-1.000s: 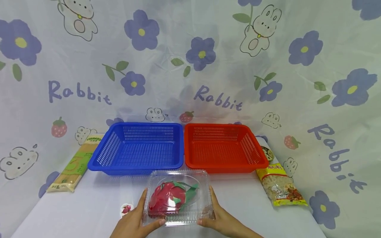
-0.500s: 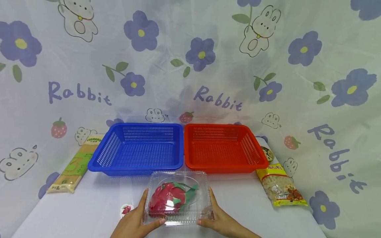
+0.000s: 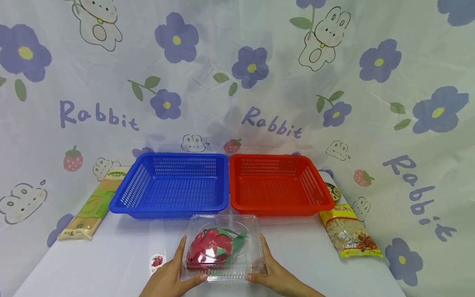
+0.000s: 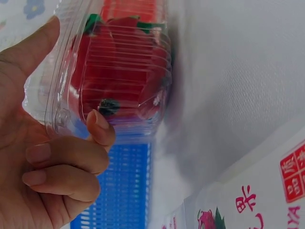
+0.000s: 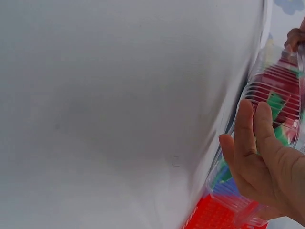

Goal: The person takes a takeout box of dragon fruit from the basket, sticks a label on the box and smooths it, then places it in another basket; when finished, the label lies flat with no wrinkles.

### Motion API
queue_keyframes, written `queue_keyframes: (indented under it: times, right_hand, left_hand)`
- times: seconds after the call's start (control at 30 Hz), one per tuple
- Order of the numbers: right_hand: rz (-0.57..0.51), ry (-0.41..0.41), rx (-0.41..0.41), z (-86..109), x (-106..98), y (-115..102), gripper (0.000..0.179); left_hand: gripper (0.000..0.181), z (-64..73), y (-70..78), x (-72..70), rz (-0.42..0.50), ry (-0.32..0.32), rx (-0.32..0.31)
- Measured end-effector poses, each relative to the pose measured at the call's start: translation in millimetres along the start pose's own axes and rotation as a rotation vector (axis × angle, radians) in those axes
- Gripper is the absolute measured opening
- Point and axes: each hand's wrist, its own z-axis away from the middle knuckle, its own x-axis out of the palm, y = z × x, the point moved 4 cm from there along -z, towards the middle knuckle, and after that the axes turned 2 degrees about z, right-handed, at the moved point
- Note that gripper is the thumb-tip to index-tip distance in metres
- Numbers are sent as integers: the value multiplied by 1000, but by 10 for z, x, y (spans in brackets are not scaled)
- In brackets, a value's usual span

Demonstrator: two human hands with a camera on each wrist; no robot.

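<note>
A clear plastic clamshell box (image 3: 253,243) with a ribbed rim stands low at the table's front middle, its lid down. Inside lies a red dragon fruit (image 3: 211,247) with green scales, seen through the plastic. My left hand (image 3: 167,276) grips the box's left side, thumb at the front edge; in the left wrist view its index fingertip touches the ribbed wall and other fingers curl. On the right side my right hand (image 3: 276,275) holds the box, thumb at the front corner. Whether the box touches the tablecloth I cannot tell.
Behind the box stand a blue basket (image 3: 174,213) and a red basket (image 3: 282,211), side by side. A long noodle-like packet (image 3: 92,206) lies left, a yellow-ended bag (image 3: 349,231) right, with a round lidded item (image 3: 334,192) behind it. A dragon fruit sticker (image 3: 157,260) is near my left hand.
The box and both hands stay nearly in place; the box's far edge sits very slightly lower in the head view. Both hands keep their hold.
</note>
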Motion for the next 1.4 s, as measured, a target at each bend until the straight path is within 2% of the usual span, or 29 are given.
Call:
queue_keyframes:
  times: [0.37, 0.57, 1.0, 1.4]
  right_hand:
    - [1, 2, -47, -29, -1, 10, 120]
    - [0, 22, -43, -44, -5, 28, 120]
    - [-60, 29, -87, -73, -3, 38, 119]
    - [-45, 40, -40, -90, -35, 85, 119]
  left_hand:
    - [117, 33, -17, 32, 43, 36, 84]
    - [118, 28, -20, 34, 49, 32, 73]
    - [118, 15, -23, 42, 51, 44, 85]
    - [119, 2, -30, 56, 49, 25, 51]
